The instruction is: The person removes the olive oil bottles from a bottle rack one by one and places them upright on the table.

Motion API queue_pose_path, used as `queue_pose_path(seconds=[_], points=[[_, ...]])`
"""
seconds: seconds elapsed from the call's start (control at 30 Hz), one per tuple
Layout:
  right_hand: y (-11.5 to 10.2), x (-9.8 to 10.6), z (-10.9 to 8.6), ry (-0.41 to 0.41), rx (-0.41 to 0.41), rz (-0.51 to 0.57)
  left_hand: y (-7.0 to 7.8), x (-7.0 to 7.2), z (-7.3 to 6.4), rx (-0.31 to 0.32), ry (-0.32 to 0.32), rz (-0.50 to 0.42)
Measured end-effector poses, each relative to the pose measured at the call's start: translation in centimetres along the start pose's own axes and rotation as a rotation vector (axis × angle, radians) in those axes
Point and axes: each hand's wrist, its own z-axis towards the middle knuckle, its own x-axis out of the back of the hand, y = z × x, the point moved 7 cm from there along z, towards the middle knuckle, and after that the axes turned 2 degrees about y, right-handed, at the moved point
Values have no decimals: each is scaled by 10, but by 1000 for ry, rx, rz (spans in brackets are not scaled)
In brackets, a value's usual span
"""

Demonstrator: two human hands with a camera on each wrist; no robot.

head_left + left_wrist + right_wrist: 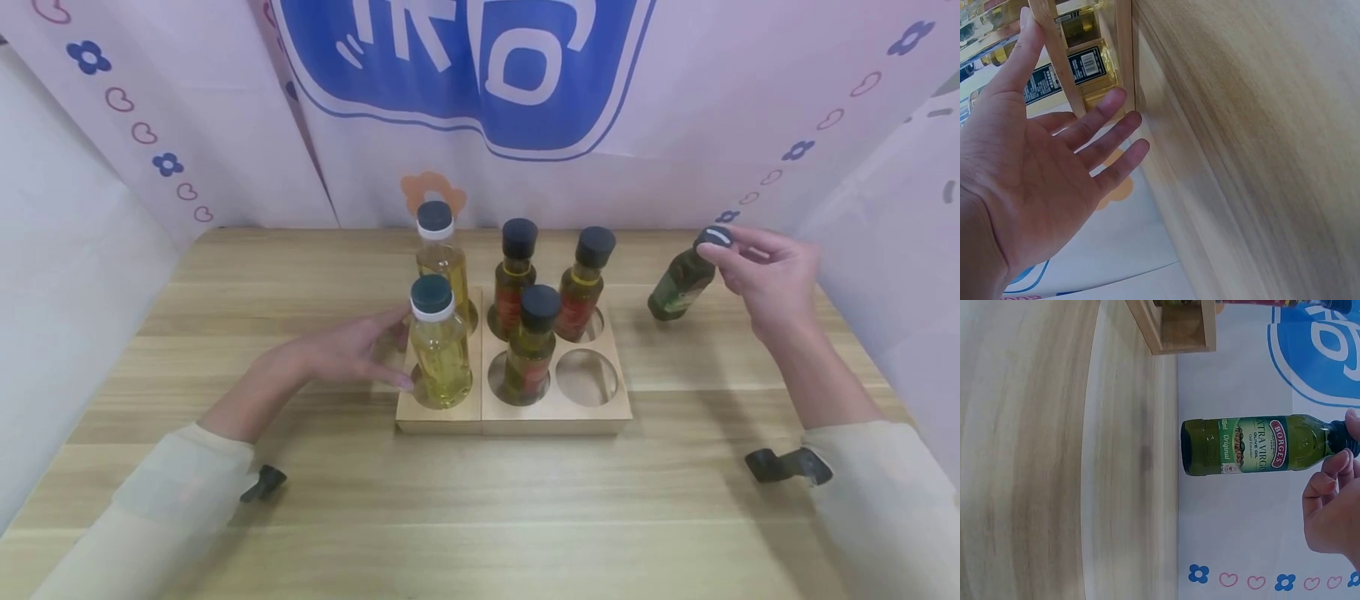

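Note:
My right hand (780,279) pinches the black cap of a green olive oil bottle (681,283), which hangs tilted to the right of the wooden bottle rack (551,425). In the right wrist view the olive oil bottle (1244,445) shows its green label, its base apart from the table. My left hand (341,350) is at the rack's left side, thumb and fingers spread; in the left wrist view the left hand's thumb (1019,59) is against the rack. Two clear bottles of yellow oil (442,358) stand in the left column. Three dark bottles with red labels (528,367) occupy other holes.
The rack's front right hole (587,377) holds no bottle. A wooden table (480,517) lies under everything, and a white sheet (675,125) with blue print hangs behind its far edge. Black straps (787,467) are at the sleeves.

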Motion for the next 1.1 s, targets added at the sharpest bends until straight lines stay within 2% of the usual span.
queue_pose_path(seconds=[0.13,0.3,0.6,1.1], points=[[5,3,5,29,-39,-27,-1,1,-1,25,-4,7],[10,4,12,48,-58,19,-1,1,-1,39,-8,23],[18,10,24,94,-95,77,0,1,-1,3,-8,41],[25,20,40,172,-104,118,0,0,-2,6,-11,29]])
